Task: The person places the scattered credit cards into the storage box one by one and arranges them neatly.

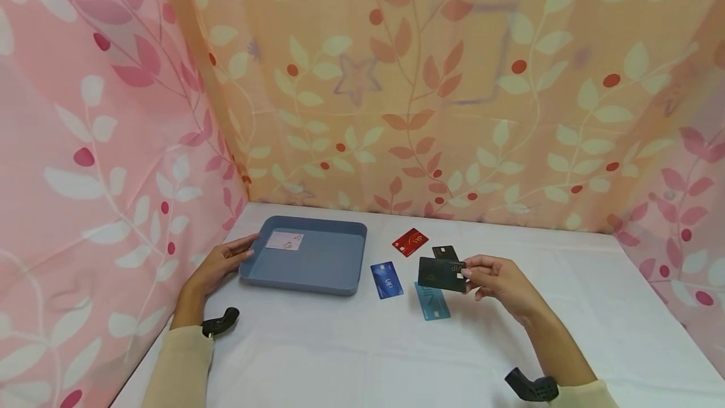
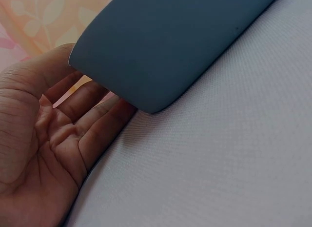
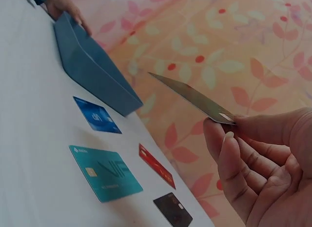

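Observation:
My right hand (image 1: 501,285) pinches a black VIP card (image 1: 436,273) between thumb and fingertips, raised over the other cards. In the right wrist view this card (image 3: 195,97) is seen nearly edge-on. Below it lie a light blue card (image 1: 433,304) and another black card (image 1: 444,252), both partly covered in the head view. My left hand (image 1: 218,266) is at the left side of a blue-grey tray (image 1: 317,279), its extended fingers and thumb touching the rim. One pale card with a pinkish pattern (image 1: 285,240) lies inside the tray, toward its back left.
A red VIP card (image 1: 410,242) and a dark blue VIP card (image 1: 387,280) lie on the white tablecloth (image 1: 317,351) between the tray and the right hand. Floral cloth (image 1: 351,112) hangs behind the table and along both sides.

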The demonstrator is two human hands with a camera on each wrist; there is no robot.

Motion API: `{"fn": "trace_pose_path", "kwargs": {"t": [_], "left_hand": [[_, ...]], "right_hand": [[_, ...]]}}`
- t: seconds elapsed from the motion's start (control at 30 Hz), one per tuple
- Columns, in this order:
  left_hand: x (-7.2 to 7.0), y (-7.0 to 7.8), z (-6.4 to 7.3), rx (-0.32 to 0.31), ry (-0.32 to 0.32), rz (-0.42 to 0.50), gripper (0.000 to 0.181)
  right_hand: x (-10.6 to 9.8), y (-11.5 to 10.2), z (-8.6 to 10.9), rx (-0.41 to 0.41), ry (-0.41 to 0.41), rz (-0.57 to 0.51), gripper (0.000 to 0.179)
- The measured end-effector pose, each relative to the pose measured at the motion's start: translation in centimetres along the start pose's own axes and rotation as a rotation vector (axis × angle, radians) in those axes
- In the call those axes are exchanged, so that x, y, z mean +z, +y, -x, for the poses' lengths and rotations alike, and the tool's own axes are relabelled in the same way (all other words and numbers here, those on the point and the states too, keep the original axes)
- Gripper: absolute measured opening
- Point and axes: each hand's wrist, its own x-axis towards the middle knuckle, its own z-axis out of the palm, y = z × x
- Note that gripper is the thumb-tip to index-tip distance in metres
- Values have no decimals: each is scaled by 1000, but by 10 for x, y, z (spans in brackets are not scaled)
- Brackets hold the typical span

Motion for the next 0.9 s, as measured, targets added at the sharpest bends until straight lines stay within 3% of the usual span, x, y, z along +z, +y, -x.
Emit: {"fn": "trace_pose_path", "kwargs": {"t": [0.37, 0.7, 0.9], "left_hand": [[1, 2, 0, 21, -12, -8, 57], [0, -2, 1, 38, -4, -4, 57], [1, -2, 2, 18, 1, 26, 57]], "right_hand": [[21, -10, 3, -10, 43, -56, 43], [45, -21, -5, -43, 2, -81, 41], [60, -29, -11, -62, -26, -83, 41]]}}
